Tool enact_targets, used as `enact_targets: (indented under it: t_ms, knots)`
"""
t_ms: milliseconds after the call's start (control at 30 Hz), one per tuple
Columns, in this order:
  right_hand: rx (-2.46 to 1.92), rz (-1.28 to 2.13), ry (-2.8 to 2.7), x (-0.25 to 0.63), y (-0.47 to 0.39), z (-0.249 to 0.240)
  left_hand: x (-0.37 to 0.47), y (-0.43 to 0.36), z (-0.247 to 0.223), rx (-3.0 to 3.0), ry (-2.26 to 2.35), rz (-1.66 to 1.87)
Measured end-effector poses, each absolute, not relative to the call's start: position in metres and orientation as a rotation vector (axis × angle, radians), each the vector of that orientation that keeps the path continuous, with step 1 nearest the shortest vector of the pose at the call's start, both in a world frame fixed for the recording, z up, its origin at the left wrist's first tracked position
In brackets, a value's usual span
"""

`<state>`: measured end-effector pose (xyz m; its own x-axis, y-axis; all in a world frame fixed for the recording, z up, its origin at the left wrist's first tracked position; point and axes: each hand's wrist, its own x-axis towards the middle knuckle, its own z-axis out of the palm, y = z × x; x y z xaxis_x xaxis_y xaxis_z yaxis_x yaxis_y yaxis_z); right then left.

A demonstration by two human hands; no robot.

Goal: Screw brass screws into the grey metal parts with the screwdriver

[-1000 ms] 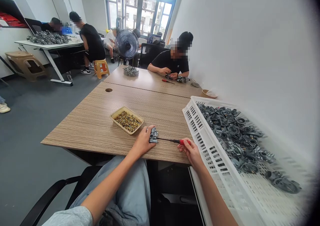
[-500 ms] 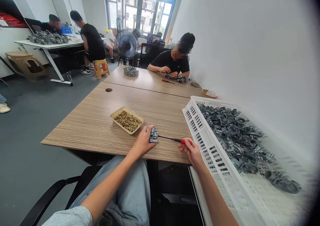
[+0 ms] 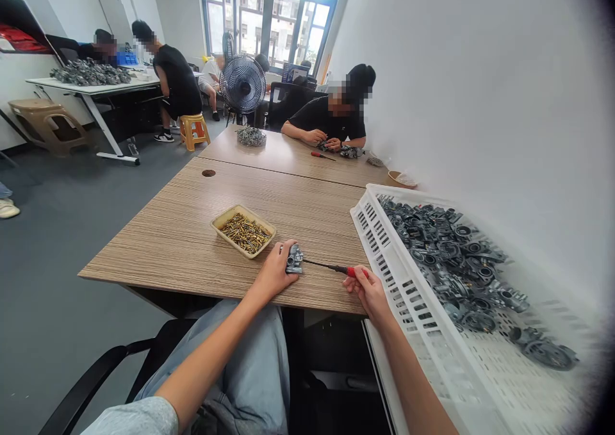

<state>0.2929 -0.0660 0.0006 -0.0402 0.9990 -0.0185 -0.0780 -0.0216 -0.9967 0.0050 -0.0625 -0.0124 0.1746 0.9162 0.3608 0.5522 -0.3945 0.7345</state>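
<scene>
My left hand (image 3: 277, 271) is closed round a grey metal carburetor body (image 3: 295, 260) at the near edge of the wooden table. A screwdriver (image 3: 342, 269) with a red and black handle lies in the closed fingers of my right hand (image 3: 368, 292). Its dark shaft points left, and the tip meets the carburetor's right side; the exact contact point is too small to make out. Just beyond my left hand stands a beige tray (image 3: 217, 228) full of small brass-coloured parts.
On the right, a white slatted crate (image 3: 403, 294) holds many carburetor bodies. Across the table (image 3: 158, 236) a co-worker (image 3: 331, 118) handles similar parts, with another red screwdriver (image 3: 321, 156) nearby. A clear round container (image 3: 251, 137) of metal pieces stands at the far left.
</scene>
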Motion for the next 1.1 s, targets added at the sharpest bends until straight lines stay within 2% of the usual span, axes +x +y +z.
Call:
enact_targets:
  t_ms: [200,433,667,1100]
  knots:
    - [-1.102,1.286,-1.014,0.2971,-0.0629,-0.0042,0.0049,-0.0629,-0.0125,2.041,1.388,1.107]
    - [-1.167,1.245,-1.27,0.2921,-0.0663,-0.0022,0.0053,-0.0631,-0.0106,2.039,1.394,1.098]
    - [-1.112,1.28,-1.077,0.2953,-0.0641,-0.0033,0.0051,-0.0632,-0.0116,2.051,1.384,1.108]
    - [-1.12,1.296,-1.147,0.2924,-0.0677,0.002,0.0057,-0.0637,-0.0101,2.026,1.392,1.112]
